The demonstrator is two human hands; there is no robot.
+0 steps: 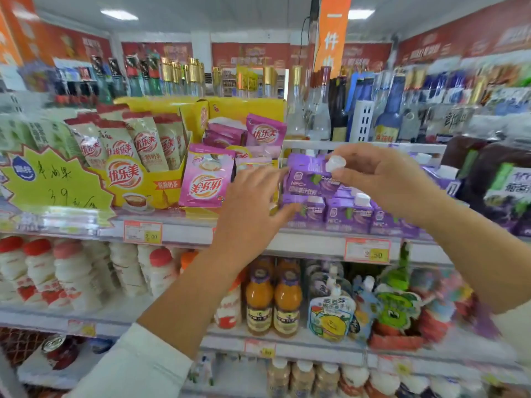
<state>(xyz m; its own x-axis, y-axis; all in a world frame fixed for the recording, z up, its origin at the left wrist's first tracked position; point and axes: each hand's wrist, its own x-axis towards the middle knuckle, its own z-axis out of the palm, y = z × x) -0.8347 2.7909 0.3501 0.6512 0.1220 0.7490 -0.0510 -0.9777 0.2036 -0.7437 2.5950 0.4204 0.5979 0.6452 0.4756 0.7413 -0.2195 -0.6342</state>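
Right hand (382,179) pinches white cap (334,162) on top purple carton (307,180); left hand (253,209) spread open beside it.

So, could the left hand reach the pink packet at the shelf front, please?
Probably yes: the left hand is open beside the pink packet, which stands unblocked at the shelf edge.

Shows purple with pale lettering on the carton (307,175), white on its cap (334,163), pink on the sachet (205,179), yellow on the display box (149,193), orange in the juice bottles (260,297) below.
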